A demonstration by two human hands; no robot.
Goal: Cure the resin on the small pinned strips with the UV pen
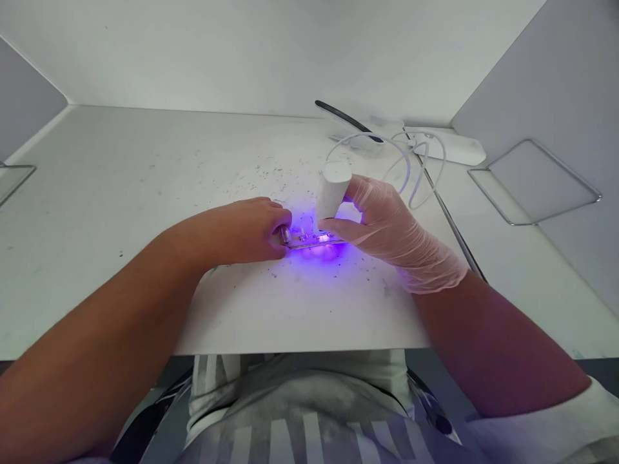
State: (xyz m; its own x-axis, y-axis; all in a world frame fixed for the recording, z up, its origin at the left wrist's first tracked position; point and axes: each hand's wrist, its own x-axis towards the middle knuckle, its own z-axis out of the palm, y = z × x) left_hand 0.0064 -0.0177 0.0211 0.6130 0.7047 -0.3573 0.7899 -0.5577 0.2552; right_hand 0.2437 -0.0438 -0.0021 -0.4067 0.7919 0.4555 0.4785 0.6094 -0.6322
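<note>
White lamp (333,188), gripped in the gloved right hand (384,225) above the desk's (300,316) middle, apparently to aim violet light onto a thin strip (309,245), whose left end the left hand (258,230) pinches, likely for steadiness.

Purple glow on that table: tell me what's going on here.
A person's gloved right hand holds a white lamp over a thin strip, with violet light at the lamp's lower end. The bare left hand grips the strip's left end; the pieces along it are too small to identify. Farther back lie a dark curved bar and a looped white cable.
</note>
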